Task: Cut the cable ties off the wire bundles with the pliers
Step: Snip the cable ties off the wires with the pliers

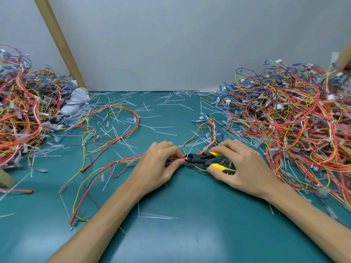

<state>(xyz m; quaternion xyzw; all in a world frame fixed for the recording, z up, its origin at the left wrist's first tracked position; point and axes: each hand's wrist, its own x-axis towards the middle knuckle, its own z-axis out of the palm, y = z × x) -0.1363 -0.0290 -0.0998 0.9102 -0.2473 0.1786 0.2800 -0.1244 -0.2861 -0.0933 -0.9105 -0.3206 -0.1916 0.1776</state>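
On the bench [190,228] the left hand [159,165] pinches the wires [131,160] just left of the tie [187,158], and the right hand [242,168] has its grip curled round the pliers [202,159] — nose pointing left, at the tie.

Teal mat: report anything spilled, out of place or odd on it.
Cut white plastic cable-tie offcuts lie strewn across the teal table mat, expected waste from this job. One oddity: a crumpled white cloth-like lump sits at the edge of the left heap of coloured wires, not a wire part.
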